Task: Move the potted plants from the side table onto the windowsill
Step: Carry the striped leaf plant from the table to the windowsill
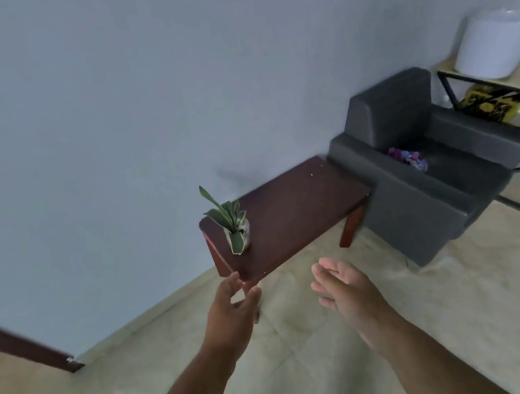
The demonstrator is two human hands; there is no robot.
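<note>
One small potted plant (233,224) with pointed green leaves in a pale pot stands near the left end of a dark wooden side table (296,212) set against the wall. My left hand (231,313) is stretched out just short of the table's near left corner, fingers relaxed and holding nothing. My right hand (343,283) hovers beside it, palm turned inward, fingers straight, also holding nothing. Both hands are below and in front of the plant, apart from it. No windowsill is in view.
A grey armchair (422,184) with a purple bundle (408,155) on its seat stands right of the table. Behind it are a black-framed table (498,85), a white bin (494,47) and a yellow box (489,104). A dark door edge (26,345) is at the left. Pale tiled floor lies below.
</note>
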